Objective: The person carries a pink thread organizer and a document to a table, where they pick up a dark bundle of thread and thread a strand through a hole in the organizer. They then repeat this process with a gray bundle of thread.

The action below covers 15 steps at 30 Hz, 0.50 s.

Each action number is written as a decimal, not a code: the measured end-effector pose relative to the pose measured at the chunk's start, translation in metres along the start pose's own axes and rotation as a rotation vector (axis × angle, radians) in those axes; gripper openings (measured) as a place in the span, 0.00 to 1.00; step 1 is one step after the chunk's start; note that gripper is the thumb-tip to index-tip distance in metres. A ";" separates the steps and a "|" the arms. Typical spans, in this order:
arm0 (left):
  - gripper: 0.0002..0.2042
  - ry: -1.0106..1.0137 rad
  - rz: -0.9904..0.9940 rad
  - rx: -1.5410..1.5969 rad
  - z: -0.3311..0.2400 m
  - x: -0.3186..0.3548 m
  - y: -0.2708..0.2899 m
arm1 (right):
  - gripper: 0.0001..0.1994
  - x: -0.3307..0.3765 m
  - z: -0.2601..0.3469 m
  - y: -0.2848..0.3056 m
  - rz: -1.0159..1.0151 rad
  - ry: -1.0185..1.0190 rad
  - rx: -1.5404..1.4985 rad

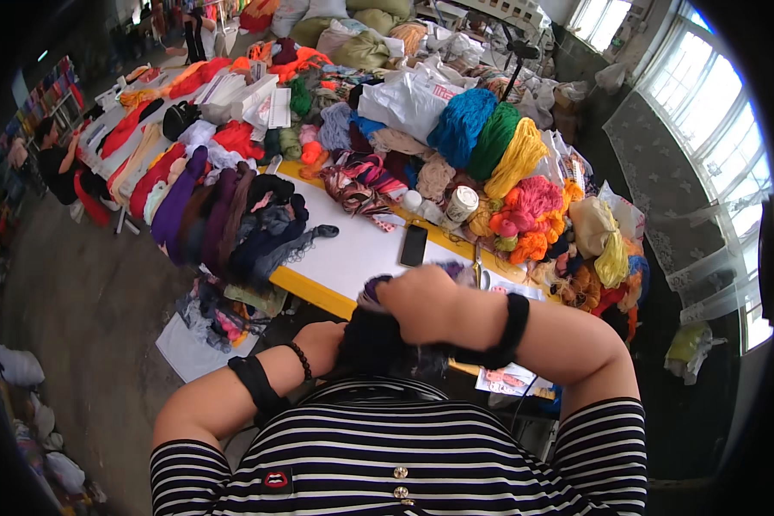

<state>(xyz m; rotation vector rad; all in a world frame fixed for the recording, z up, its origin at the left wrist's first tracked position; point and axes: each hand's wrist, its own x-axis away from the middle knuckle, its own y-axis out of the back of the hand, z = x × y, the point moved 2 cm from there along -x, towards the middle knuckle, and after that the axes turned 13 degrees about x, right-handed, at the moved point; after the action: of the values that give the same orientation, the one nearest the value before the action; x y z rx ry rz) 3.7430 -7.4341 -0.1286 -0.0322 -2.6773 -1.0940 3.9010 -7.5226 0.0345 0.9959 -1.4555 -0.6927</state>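
Observation:
Close to my body, at the near edge of the table, both my hands are on a bunched black cloth (371,342). My right hand (426,305) is closed in a fist over its upper part, and purple, patterned material (372,290) pokes out beside the fingers. Lower down, my left hand (320,342) is curled against the left side of the cloth, its fingertips mostly hidden. Just beyond my right hand a dark phone (414,246) lies on the white tabletop (353,225). Scissors (479,267) with a yellow handle rest to its right.
Dark scarves (275,232) hang over the table's left part. Blue yarn hanks (462,127), green and yellow ones, and a white paper cup (462,205) stand at the back right. A white plastic bag (408,101) lies behind. Another person (60,172) sits far left.

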 end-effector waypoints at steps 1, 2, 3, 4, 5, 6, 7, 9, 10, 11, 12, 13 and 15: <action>0.13 -0.153 -0.130 0.217 0.009 0.003 -0.005 | 0.21 -0.015 -0.006 0.003 -0.005 0.099 0.020; 0.13 -0.159 -0.126 0.213 0.007 0.001 -0.002 | 0.23 -0.030 -0.017 -0.001 -0.005 0.189 0.034; 0.13 -0.292 -0.115 0.168 -0.003 -0.001 0.004 | 0.24 -0.045 -0.030 -0.010 0.044 0.250 -0.123; 0.13 -0.425 -0.103 0.122 -0.011 -0.001 0.012 | 0.24 -0.055 -0.042 -0.020 0.186 0.257 -0.390; 0.13 -0.436 -0.096 0.119 -0.017 0.002 0.022 | 0.25 -0.062 -0.053 -0.038 0.253 0.267 -0.633; 0.13 -0.391 -0.113 0.140 -0.022 0.007 0.036 | 0.26 -0.068 -0.065 -0.055 0.320 0.285 -0.874; 0.13 -0.343 -0.137 0.164 -0.020 0.012 0.046 | 0.28 -0.069 -0.071 -0.071 0.342 0.296 -1.185; 0.14 -0.338 -0.168 0.290 -0.011 0.020 0.055 | 0.33 -0.066 -0.066 -0.105 0.344 0.343 -1.712; 0.15 -0.339 -0.188 0.418 -0.007 0.024 0.057 | 0.32 -0.064 -0.058 -0.123 0.326 0.376 -1.888; 0.19 -0.275 -0.109 0.592 0.021 0.020 0.037 | 0.32 -0.064 -0.044 -0.126 0.342 0.392 -1.877; 0.19 -0.266 -0.108 0.594 0.024 0.017 0.036 | 0.31 -0.061 -0.036 -0.132 0.196 0.333 -1.862; 0.20 -0.270 -0.147 0.696 0.024 0.012 0.038 | 0.30 -0.058 -0.027 -0.138 0.051 0.273 -1.843; 0.21 -0.364 -0.183 0.738 0.049 -0.012 0.030 | 0.22 -0.059 -0.005 -0.148 -0.266 0.288 -2.208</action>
<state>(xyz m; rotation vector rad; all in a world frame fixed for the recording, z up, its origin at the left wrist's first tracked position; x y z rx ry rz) 3.7469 -7.3782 -0.1445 0.1644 -3.2931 -0.0755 3.9302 -7.5379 -0.1217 -0.5207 0.2369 -1.5653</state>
